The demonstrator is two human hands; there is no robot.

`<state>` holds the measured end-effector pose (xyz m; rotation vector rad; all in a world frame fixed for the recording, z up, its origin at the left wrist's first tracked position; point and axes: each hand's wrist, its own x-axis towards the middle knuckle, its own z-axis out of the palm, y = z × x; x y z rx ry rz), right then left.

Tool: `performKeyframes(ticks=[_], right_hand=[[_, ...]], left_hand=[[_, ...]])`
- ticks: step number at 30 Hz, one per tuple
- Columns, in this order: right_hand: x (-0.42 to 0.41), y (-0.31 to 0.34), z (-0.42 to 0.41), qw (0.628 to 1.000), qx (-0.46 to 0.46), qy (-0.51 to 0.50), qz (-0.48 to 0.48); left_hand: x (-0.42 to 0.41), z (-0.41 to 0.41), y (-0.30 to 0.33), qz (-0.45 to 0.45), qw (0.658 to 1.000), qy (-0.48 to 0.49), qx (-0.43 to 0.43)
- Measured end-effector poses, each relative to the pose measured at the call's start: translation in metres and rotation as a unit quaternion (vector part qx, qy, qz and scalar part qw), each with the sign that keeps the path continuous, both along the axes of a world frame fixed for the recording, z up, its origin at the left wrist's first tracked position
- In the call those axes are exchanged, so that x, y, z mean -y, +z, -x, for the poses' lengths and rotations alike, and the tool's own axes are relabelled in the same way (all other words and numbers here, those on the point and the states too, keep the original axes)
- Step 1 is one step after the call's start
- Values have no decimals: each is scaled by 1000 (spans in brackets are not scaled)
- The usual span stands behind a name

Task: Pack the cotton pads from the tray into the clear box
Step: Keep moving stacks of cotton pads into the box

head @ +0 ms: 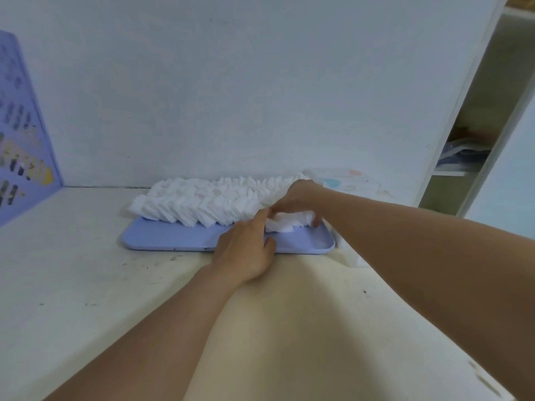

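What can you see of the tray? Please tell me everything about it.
The tray is lavender, flat and rectangular, with rounded corners and a low rim; it looks like plastic. It lies on the white table near the wall. White cotton pads fill its far side. The left hand reaches over its near rim; the right hand holds pads on it.
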<state>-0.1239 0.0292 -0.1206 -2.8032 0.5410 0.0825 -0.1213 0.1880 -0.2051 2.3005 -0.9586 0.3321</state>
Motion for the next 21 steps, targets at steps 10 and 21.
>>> performKeyframes(ticks=[10, 21], right_hand=[[14, -3, -10, 999, 29, -29, -27], [5, 35, 56, 875, 203, 11, -440]], left_hand=[[3, -3, -6, -41, 999, -3, 21], [6, 9, 27, 338, 928, 32, -153]])
